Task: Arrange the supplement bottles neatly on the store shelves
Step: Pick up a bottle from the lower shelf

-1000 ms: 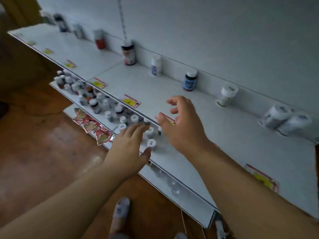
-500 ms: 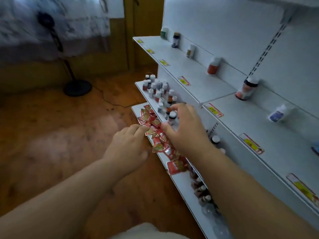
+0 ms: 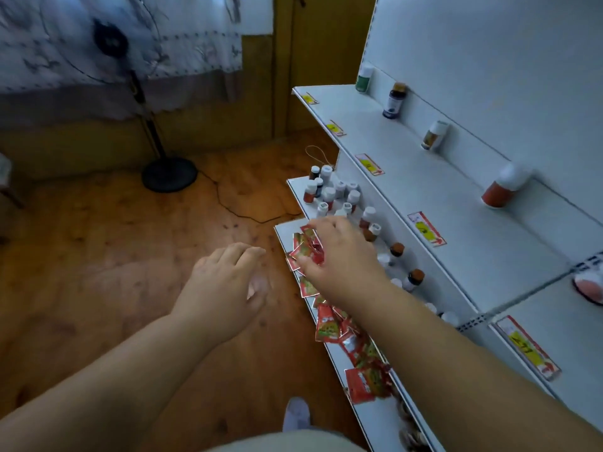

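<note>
The left hand (image 3: pixel 225 288) is hovering over the wooden floor (image 3: pixel 98 256), fingers loosely curled and holding nothing. The right hand (image 3: pixel 339 256) is reaching over red sachets (image 3: pixel 329 324) on the lowest shelf (image 3: pixel 375 415), fingers bent down; whether they are gripping anything I cannot tell. Beyond it, supplement bottles (image 3: pixel 332 194) are crowding the middle shelf (image 3: pixel 295 187), while others are standing spaced along the back of the top shelf (image 3: pixel 424 190).
</note>
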Motion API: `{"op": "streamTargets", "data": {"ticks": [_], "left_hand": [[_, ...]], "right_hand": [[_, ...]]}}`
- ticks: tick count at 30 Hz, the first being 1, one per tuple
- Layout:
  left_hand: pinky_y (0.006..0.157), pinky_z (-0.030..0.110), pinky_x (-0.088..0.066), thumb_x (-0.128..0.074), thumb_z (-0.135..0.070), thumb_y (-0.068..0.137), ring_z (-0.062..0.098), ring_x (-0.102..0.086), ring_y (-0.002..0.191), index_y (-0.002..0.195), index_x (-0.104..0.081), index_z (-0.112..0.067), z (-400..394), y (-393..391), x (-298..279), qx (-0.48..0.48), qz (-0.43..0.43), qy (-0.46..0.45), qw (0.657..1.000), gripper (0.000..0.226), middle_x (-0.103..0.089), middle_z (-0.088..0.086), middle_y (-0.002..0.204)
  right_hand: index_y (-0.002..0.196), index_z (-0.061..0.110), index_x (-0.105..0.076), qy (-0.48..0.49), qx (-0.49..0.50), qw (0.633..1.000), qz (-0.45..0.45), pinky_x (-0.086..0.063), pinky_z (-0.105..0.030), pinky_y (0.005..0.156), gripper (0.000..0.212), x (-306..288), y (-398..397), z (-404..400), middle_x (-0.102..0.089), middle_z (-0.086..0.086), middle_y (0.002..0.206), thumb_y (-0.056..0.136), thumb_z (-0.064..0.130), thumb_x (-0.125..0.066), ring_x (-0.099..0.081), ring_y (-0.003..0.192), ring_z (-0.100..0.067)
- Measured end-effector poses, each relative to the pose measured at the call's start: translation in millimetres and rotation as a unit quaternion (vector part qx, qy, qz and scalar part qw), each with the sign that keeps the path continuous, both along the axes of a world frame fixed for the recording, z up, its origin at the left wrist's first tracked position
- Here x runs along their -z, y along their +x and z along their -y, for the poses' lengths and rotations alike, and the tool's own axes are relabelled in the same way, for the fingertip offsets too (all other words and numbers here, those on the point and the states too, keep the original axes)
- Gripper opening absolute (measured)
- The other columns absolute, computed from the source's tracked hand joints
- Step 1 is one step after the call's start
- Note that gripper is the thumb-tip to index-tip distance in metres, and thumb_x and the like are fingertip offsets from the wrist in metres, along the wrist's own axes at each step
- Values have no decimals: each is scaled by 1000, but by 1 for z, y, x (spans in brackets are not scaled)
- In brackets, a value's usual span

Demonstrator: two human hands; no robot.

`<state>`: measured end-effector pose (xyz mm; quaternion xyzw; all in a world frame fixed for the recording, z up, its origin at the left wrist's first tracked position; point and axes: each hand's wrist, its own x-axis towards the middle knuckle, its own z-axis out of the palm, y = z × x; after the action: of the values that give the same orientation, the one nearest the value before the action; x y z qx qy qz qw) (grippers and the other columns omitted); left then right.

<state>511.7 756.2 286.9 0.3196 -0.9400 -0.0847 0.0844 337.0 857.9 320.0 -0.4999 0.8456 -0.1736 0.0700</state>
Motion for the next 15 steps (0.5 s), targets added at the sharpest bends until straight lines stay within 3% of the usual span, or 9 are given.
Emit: {"op": "streamTargets", "data": {"ticks": [7,15], "left_hand": [[102,38,-40,-53,-51,87,18,-46,125,141,-40,-31,143,-19,5,-44,26,11,999,59,-47,-8,137],[108,39,-33,-49,-54,91,20,-36,136,146,-31,-33,328,-104,28,79,73,30,994,61,-38,-6,148]], "right_hand": [[146,35,-37,69,-36,997,-1,-22,-49,117,59,24,-33,157,-19,2,162,92,52,-55,-19,149,-25],[137,24,-50,9,101,993,66,-43,-39,106,49,45,-78,289,-42,0,145,92,43,-59,-41,131,-19]]}}
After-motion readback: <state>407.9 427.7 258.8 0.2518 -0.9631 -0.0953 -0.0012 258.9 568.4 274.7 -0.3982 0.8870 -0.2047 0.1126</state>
